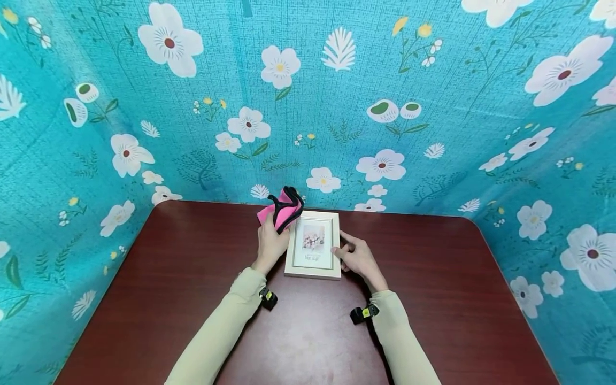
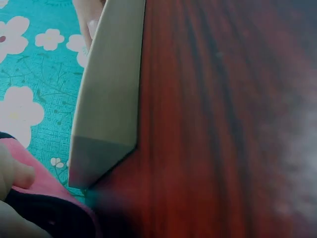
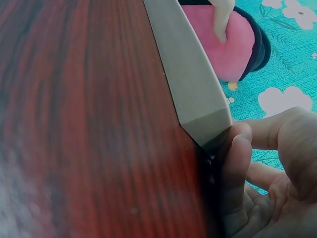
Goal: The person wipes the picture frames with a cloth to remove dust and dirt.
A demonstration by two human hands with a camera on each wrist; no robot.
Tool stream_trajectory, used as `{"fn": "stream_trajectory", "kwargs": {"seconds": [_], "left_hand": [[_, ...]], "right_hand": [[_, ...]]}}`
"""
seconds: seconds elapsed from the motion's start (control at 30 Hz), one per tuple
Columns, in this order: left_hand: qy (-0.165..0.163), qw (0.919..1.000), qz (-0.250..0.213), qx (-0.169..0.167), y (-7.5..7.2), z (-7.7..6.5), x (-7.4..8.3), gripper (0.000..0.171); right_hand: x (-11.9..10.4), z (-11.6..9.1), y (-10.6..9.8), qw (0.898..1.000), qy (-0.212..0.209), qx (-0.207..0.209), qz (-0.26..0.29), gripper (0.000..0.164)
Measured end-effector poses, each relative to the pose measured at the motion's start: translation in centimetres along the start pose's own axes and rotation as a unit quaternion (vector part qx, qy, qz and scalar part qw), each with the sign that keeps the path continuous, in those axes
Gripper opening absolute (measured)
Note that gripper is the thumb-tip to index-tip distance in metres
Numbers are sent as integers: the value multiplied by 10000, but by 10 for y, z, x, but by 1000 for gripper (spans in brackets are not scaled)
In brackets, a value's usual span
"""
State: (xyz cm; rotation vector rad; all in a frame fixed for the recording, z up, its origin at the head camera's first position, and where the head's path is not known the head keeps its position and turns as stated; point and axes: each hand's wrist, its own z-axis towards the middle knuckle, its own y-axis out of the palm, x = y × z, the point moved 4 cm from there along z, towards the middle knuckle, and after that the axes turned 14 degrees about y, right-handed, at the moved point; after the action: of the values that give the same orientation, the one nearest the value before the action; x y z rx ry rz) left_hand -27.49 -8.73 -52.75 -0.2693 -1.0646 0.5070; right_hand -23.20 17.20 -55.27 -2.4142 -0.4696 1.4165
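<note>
A cream picture frame [image 1: 313, 271] stands in the middle of the dark red table, its front with a flower print facing up toward the head camera. My left hand [image 1: 271, 243] grips a folded pink cloth [image 1: 289, 211] with black edging, at the frame's upper left side. At the frame's right side, my right hand [image 1: 360, 261] holds the edge, thumb over the front border. In the right wrist view, the thumb and fingers [image 3: 237, 163] meet the frame's near corner. The left wrist view shows the frame's lower side [image 2: 109, 89] close to the cloth [image 2: 37, 171].
The glossy wooden table [image 1: 192, 283] spreads around both forearms. Behind it and on both sides hangs a turquoise flowered fabric [image 1: 308, 96]. Small black cameras are strapped to the left wrist [image 1: 268, 298] and right wrist [image 1: 364, 314].
</note>
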Motion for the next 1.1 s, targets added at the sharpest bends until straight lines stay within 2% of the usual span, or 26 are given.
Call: {"fn": "stream_trajectory", "kwargs": {"seconds": [0.13, 0.27, 0.37, 0.47, 0.63, 0.8, 0.97, 1.1], "left_hand": [[-342, 9983, -231, -413, 7, 1, -2, 38], [-833, 9923, -480, -780, 6, 1, -4, 38], [-1148, 9878, -537, -903, 4, 1, -5, 39], [-1286, 9853, -567, -976, 2, 0, -5, 42], [-1317, 9843, -567, -1026, 1, -7, -3, 45], [-1226, 9863, -588, -934, -1, -14, -2, 48], [-1051, 9896, -529, -832, 1, -20, -15, 49], [-915, 9908, -379, -917, 4, -23, -28, 48]], "right_hand": [[1, 0, 0, 10000, 20, 7, 8, 68], [0, 0, -1, 10000, -4, -20, -27, 68], [-1, 0, -1, 10000, -35, -26, -3, 68], [-2, -1, -1, 9999, -35, -28, 95, 68], [-2, -1, 0, 9998, 34, 14, 185, 67], [-3, -2, 0, 9998, 76, 174, 79, 67], [-7, -5, 1, 9995, 82, 258, -181, 66], [-8, -5, 1, 9991, 155, 285, -273, 66]]}}
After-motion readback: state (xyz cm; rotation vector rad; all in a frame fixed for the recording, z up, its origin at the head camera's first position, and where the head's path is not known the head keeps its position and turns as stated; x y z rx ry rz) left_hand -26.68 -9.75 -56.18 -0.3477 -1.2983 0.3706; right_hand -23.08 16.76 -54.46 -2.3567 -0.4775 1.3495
